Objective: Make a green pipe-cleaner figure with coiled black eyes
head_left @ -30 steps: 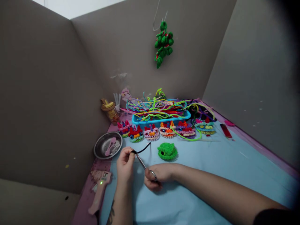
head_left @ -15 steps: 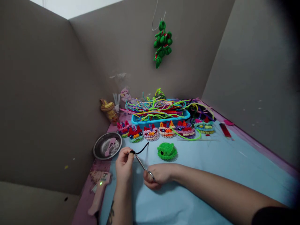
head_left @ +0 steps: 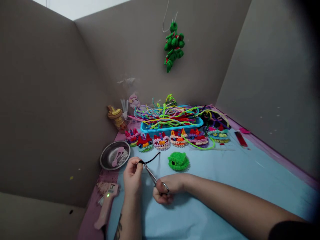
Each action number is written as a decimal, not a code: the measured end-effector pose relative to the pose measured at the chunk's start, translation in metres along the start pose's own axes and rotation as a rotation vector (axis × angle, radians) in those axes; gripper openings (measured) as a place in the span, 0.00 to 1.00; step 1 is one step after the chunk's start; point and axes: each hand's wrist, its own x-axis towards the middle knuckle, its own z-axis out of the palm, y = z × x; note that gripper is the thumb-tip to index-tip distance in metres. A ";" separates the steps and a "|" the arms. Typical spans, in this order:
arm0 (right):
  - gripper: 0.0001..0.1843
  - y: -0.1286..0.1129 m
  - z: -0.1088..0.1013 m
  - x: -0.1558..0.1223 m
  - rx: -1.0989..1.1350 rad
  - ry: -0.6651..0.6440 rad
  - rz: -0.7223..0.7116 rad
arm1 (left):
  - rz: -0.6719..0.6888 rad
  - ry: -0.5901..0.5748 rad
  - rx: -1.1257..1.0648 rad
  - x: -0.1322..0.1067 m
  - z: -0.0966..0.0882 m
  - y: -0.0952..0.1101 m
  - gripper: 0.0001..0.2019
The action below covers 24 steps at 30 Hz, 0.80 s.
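A black pipe cleaner [head_left: 153, 158] is pinched between the thumb and fingers of my left hand [head_left: 133, 173]; its free end sticks out to the right. My right hand [head_left: 165, 189] is closed on the handles of metal scissors [head_left: 150, 174]. The scissor tips meet the pipe cleaner close to my left fingertips; whether the blades are parted there is too small to tell. Just beyond my right hand, a green fuzzy head [head_left: 178, 161] with one black eye spot lies on the blue mat [head_left: 215, 173].
Several colourful fuzzy heads [head_left: 161, 141] line up before a blue basket [head_left: 172, 126] of pipe cleaners. On the left are a metal bowl [head_left: 103, 160] with white beads and a pink glue gun [head_left: 106, 206]. A red flat object [head_left: 241, 139] lies right. Grey panels stand around.
The scissor handles have spread apart, and my right thumb now shows through a ring. The pipe cleaner's free end has shifted slightly right; my left hand stays nearly still.
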 end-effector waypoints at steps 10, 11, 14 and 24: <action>0.46 0.000 -0.001 0.000 -0.026 -0.065 -0.088 | -0.014 -0.008 -0.017 0.001 -0.002 -0.006 0.05; 0.46 0.000 -0.001 0.001 -0.027 -0.066 -0.088 | -0.017 -0.015 -0.018 0.000 -0.002 -0.006 0.05; 0.47 0.002 -0.001 0.002 -0.029 -0.040 -0.092 | -0.015 -0.041 -0.012 0.000 -0.002 -0.005 0.04; 0.46 0.000 0.000 0.000 -0.064 0.002 -0.114 | -0.026 -0.050 0.011 0.000 -0.001 -0.004 0.04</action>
